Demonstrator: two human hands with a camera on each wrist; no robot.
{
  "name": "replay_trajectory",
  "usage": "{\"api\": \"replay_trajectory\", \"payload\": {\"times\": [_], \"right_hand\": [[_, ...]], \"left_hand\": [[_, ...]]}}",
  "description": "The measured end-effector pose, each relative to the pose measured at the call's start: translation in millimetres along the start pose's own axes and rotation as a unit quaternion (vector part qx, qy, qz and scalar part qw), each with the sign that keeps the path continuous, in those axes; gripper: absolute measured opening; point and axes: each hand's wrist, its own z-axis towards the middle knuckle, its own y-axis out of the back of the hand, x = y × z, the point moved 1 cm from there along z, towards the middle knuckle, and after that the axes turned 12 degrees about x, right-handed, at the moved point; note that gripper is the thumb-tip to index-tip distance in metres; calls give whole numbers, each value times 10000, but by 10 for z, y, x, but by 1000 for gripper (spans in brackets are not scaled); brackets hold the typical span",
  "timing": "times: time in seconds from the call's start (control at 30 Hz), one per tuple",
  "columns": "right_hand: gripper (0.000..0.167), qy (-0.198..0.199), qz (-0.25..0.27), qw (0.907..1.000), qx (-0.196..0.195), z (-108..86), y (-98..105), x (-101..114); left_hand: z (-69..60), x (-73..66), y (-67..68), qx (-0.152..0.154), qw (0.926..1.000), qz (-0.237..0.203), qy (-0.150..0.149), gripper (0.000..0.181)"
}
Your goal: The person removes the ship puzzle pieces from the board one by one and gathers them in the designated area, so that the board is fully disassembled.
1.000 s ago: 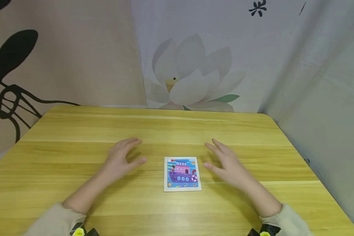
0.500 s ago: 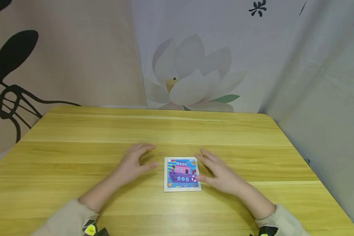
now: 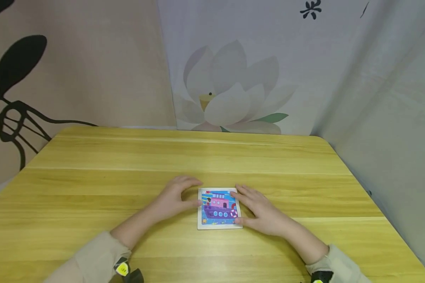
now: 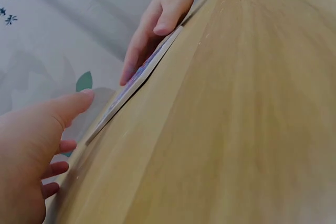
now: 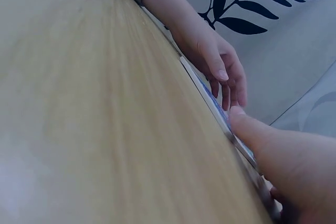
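Observation:
A flat square picture board [image 3: 219, 210] with a white border and a purple and pink ship lies on the table. My left hand [image 3: 175, 200] is at its left edge, fingers bent loosely and thumb tip by the border; the left wrist view shows that thumb [image 4: 76, 103] raised above the table level. On the other side, my right hand [image 3: 263, 212] overlaps the board's right edge with fingers and thumb spread. Whether the right fingertips press on it or hover just over it, I cannot tell. Neither hand grips the board. In the right wrist view, the board's thin side [image 5: 207, 103] shows.
The board lies flat on a light wooden table [image 3: 127, 149] with rounded far corners. Printed cloth with a lotus flower [image 3: 233, 90] hangs behind the table, and pale fabric [image 3: 393, 98] hangs along the right side.
Both hands have come inward from either side to the board, the left moving right and the right moving left. The board lies where it was.

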Motion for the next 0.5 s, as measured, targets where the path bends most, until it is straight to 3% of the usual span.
{"api": "replay_trajectory", "payload": {"times": [0.23, 0.5], "right_hand": [[77, -3, -83, 9999, 59, 10, -46, -28], [76, 3, -99, 9999, 64, 5, -57, -29]], "left_hand": [[75, 0, -49, 129, 9997, 171, -72, 53], [153, 6, -101, 35, 9991, 413, -65, 38]]}}
